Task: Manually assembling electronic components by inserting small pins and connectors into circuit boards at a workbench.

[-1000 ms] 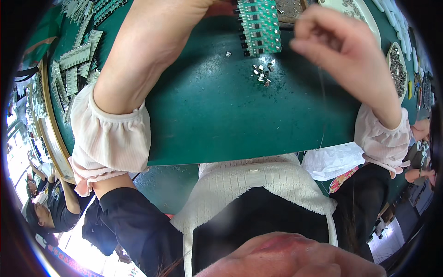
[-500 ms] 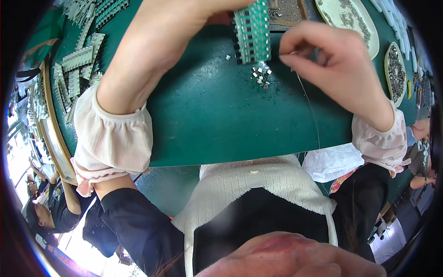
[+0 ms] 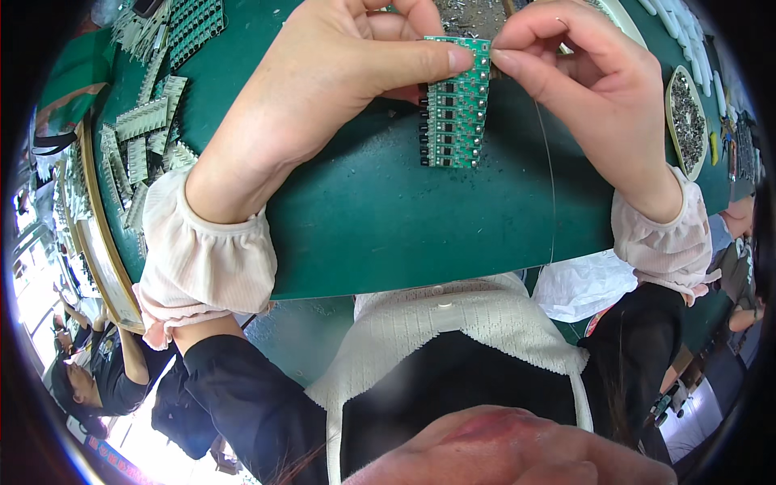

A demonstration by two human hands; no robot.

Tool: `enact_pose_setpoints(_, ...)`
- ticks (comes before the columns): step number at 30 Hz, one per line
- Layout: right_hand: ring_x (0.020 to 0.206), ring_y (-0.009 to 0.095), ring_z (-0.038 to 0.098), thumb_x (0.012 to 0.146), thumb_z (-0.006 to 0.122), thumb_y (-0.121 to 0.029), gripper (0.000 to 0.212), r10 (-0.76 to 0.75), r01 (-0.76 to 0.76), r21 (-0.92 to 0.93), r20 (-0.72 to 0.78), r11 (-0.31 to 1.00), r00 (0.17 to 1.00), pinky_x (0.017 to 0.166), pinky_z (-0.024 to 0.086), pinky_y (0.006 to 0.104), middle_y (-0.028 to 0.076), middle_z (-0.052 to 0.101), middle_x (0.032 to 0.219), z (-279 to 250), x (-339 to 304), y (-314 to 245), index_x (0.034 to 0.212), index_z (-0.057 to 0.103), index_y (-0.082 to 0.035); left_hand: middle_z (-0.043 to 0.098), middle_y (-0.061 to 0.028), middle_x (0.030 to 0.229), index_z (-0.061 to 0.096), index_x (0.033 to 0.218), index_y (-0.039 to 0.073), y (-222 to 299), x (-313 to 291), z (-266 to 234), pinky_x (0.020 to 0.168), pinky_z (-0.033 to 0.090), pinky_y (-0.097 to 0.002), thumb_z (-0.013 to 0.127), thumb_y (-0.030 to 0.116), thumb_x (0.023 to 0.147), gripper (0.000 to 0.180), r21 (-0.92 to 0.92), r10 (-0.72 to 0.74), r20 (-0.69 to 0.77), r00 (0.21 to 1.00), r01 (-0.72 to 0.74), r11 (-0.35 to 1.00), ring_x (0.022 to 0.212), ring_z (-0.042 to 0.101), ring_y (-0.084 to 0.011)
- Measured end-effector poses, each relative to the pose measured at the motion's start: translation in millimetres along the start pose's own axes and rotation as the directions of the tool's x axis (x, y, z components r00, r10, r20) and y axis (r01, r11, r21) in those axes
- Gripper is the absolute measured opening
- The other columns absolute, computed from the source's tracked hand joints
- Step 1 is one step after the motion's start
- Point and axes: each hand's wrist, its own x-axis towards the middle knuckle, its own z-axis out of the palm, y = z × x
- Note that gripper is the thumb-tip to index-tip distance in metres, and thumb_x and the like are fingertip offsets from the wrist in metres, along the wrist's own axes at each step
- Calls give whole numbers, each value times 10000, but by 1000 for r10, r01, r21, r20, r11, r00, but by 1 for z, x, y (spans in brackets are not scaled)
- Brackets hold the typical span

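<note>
My left hand [image 3: 315, 97] grips a green circuit board panel [image 3: 454, 129] at its top, the thumb lying across its face. Rows of small black and silver parts cover the panel, and black pieces stick out along its left edge. My right hand [image 3: 602, 89] is closed in a pinch beside the panel's upper right corner. From under it a thin wire [image 3: 550, 178] runs down to the near table edge. Whether the fingertips touch the panel I cannot tell.
Strips of boards [image 3: 137, 153] lie piled at the left, with a green board panel [image 3: 196, 28] farther back. An oval dish [image 3: 671, 121] of small metal parts stands at the right, near white tubes [image 3: 687, 40]. A white plastic bag [image 3: 582, 287] hangs below the table edge. Another person [image 3: 113, 372] sits at left.
The panel has come nearer and now turns its face up, covering where small metal parts lay. My left thumb now shows on it. My right hand has risen slightly to its upper corner.
</note>
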Motion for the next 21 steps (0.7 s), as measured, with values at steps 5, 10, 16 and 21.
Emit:
enact_pose_setpoints(5,661,54,546,840,789,40,110,-202,199,-126,-11,972,979,554,407,192,26,646,844,2,4,0,922,733,-7,698,-30,887,569,980,50,11,-5,4,678,504,-194,749,-1,925,195,-118,-70,0,998,70,991,749,642,-70)
enact_pose_setpoints(10,654,69,539,813,811,32,160,-60,59,70,10,996,998,566,420,206,31,638,848,-2,8,2,943,733,-19,699,-33,876,568,969,54,9,-4,0,667,502,-195,752,16,928,192,-150,-80,14,997,81,985,738,640,-74)
enact_pose_setpoints(16,632,88,546,758,845,26,271,-99,132,-224,155,965,983,541,430,227,29,606,809,-14,9,6,995,721,-20,702,-29,896,570,990,53,4,-1,-2,692,515,-196,762,7,920,211,-143,-74,29,997,77,987,764,648,-72)
enact_pose_setpoints(21,610,99,544,737,845,35,271,-180,227,-331,165,916,970,526,420,236,39,605,792,-15,9,-2,974,721,-14,713,-42,971,572,1044,40,-7,3,-7,776,534,-203,748,-26,918,226,-62,-6,37,999,9,998,861,668,-77)
